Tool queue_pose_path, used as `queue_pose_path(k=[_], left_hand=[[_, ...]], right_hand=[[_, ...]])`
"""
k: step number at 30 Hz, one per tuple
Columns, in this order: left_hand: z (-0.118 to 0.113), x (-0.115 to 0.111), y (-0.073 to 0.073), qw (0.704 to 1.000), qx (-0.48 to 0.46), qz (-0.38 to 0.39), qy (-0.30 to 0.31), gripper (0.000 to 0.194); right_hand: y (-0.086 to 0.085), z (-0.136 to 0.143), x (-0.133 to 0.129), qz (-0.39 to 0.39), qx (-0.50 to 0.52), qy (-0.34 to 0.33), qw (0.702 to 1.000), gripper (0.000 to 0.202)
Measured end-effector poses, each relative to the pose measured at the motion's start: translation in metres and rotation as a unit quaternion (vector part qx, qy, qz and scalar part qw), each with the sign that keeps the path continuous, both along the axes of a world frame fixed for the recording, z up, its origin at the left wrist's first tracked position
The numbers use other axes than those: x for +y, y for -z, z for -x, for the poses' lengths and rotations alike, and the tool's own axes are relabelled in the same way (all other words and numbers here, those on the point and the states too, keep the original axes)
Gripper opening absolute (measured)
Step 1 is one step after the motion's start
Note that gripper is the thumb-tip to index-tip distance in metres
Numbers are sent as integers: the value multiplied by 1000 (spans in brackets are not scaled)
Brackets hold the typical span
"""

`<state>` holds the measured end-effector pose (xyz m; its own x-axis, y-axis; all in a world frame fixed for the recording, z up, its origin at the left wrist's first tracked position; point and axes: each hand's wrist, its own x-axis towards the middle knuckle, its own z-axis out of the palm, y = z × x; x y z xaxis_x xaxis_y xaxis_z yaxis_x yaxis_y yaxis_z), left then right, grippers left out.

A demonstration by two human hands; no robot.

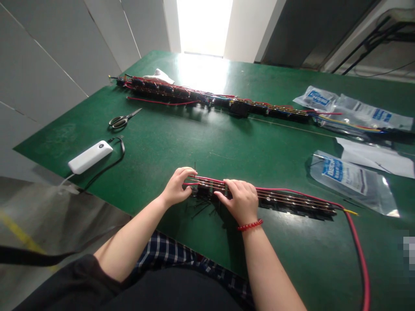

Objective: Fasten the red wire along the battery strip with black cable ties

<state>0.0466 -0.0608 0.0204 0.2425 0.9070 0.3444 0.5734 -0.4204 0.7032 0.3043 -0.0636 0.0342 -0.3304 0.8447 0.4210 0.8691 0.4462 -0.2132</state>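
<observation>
A long black wiring strip (292,204) with thin copper-coloured rods and a red cable along it lies near the table's front edge. Over its left end curl the fingers of my left hand (177,186), closed around the end and the red wire there. My right hand (242,199), a red beaded bracelet at its wrist, is closed over the strip's middle, thumb toward the left hand. Thin black cable ties (202,208) stick out below the left part. What lies under my right palm is hidden. The thick red cable (358,255) runs off the right end toward the front.
A longer black wired strip (194,96) lies across the back of the green table (162,142). Scissors (123,120) and a white power bank (90,157) with a black cable are at left. Clear plastic bags (356,181) and white paper (379,156) lie at right.
</observation>
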Motion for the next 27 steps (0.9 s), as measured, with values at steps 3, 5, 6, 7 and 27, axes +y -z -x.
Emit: queue_pose_path(k=[3,5,6,7,27], left_hand=[[1,0,1,1000,-18,4,-12,58],[2,0,2,999,-28,8,-15,57],[2,0,2,999,-32,10,-15,56],[2,1,2,999,-35,14,-14,55],[39,11,-17,980,90,175,29,37]], right_hand=[[0,0,0,3,-1,0,1000,41],[0,0,0,6,-1,1,1000,41],[0,0,0,8,0,1,1000,41],[0,0,0,9,0,1,1000,41],[0,-1,1,-7,-2,-4,1000,40]])
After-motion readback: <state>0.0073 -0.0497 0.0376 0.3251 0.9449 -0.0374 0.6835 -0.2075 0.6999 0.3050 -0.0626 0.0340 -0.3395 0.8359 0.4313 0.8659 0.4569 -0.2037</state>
